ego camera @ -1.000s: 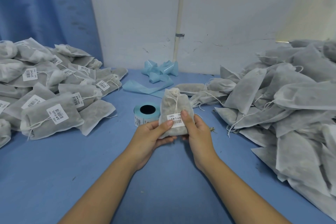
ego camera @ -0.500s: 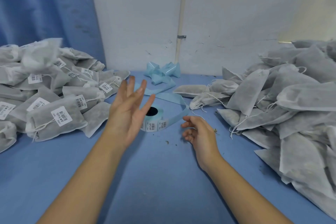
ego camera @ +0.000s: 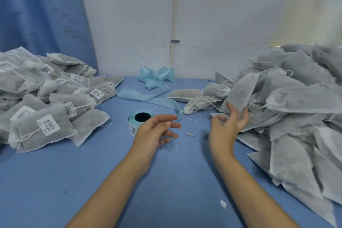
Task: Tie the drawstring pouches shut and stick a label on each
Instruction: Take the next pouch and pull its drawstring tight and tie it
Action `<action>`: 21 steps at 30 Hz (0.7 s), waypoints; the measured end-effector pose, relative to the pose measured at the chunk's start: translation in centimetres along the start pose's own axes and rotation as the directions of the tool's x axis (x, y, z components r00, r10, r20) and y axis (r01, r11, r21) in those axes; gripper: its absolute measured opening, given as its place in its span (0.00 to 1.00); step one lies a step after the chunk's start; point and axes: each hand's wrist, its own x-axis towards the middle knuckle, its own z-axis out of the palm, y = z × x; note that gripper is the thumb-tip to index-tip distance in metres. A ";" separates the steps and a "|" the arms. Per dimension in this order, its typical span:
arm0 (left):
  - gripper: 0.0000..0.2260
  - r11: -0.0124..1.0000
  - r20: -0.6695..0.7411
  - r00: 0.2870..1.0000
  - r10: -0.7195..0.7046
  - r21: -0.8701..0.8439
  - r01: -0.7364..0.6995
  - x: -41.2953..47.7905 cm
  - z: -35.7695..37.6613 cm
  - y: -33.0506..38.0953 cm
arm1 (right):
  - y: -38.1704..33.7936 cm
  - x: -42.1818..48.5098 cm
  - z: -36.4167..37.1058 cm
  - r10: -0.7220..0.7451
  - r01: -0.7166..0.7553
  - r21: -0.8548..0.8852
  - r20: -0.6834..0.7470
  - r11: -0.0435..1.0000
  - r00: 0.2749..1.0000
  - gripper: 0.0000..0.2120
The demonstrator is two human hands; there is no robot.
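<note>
- The left hand (ego camera: pixel 157 132) hovers above the blue tabletop (ego camera: pixel 55 181), fingers relaxed and spread, holding nothing.
- The right hand (ego camera: pixel 229 126) is loose too and grips nothing. Its fingers are raised at the edge of the 3 o'clock heap, and I cannot tell if they touch it.
- The label roll (ego camera: pixel 132 123) lies flat just beyond the left hand, partly hidden by it.
- A blue backing strip (ego camera: pixel 148 98) trails from the roll toward 12 o'clock.
- The unlabelled pouches (ego camera: pixel 296 102) are heaped at 3 o'clock.
- The labelled pouches (ego camera: pixel 42 127), tied, are piled at 9 o'clock.
</note>
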 end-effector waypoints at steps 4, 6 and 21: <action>0.12 1.000 0.003 1.000 -0.016 0.019 0.016 -0.1 0.0 -0.3 | 0.3 0.4 -0.1 0.066 -0.066 0.004 -0.014 0.998 0.998 0.24; 0.12 0.999 -0.002 1.000 -0.026 0.024 0.026 -0.2 0.0 -0.5 | 0.4 0.7 0.0 0.083 -0.083 0.000 -0.002 0.997 0.997 0.24; 0.16 1.000 -0.025 1.000 -0.005 0.002 0.005 -0.2 0.9 -1.3 | -0.5 -1.0 0.4 -0.120 0.078 0.187 0.225 0.979 0.967 0.24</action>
